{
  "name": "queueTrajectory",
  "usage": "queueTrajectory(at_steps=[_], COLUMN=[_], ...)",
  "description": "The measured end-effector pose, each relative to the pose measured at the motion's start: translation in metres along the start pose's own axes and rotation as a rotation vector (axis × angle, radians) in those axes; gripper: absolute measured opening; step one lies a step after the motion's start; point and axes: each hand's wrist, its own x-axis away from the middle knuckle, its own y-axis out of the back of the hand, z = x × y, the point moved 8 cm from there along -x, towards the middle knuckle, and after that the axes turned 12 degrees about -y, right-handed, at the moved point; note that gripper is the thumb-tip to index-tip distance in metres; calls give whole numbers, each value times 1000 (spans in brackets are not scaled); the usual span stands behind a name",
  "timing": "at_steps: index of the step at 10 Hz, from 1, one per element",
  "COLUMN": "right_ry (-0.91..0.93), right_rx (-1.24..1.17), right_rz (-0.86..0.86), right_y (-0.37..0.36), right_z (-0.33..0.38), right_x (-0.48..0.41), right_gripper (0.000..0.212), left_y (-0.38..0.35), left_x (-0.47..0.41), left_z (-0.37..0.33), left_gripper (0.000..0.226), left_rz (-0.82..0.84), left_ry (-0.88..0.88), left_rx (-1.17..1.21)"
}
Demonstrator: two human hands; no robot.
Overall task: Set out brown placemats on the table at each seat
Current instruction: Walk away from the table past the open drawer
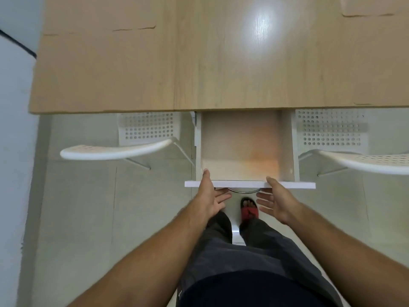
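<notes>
Light wood tabletop [221, 74] across the whole upper frame, its near edge running full width, left edge close beside a pale wall. Grey tiled floor [77, 207] below, with open standing room between the chairs.

Two white perforated chairs: left chair [115, 149] and right chair [365, 161], both tucked partly under the near edge, one on each side of the drawer.

Two brown placemats countable, close in tone to the wood. Left placemat [106, 69] flat on the near-left corner of the tabletop, reaching the near edge, its far edge slightly lifted. Far-right placemat [367, 5] at the far-right corner, cut off by the frame. Thin dark line at the near edge toward the right; cannot tell whether a third.

One drawer [241, 140] pulled out from under the middle of the near edge, white front panel toward the person.

Left hand [212, 200] and right hand [276, 202] both open, fingers straight, gripping nothing, thumbs on the panel's top edge, either side of one metal handle [243, 191].

One red sandal [249, 209] visible beneath.
</notes>
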Motion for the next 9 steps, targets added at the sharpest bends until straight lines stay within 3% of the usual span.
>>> queueTrajectory(at_steps=[2,4,7,9], right_ry=[109,240,388,425], right_rx=[62,174,250,311], right_rz=[-24,10,25,11], right_y=[-19,-40,-57,-52], right_z=[76,141,200,205], right_x=[-1,0,10,20], right_gripper=[32,49,77,72], left_y=[-28,-54,-90,-101], left_x=[-31,-59,-76,-69], left_z=[-59,-102,-162,-157], left_gripper=[82,96,86,81], left_rz=[-50,-40,-17,34], left_ry=[-58,-175,-312,-324], left_rx=[72,165,176,16])
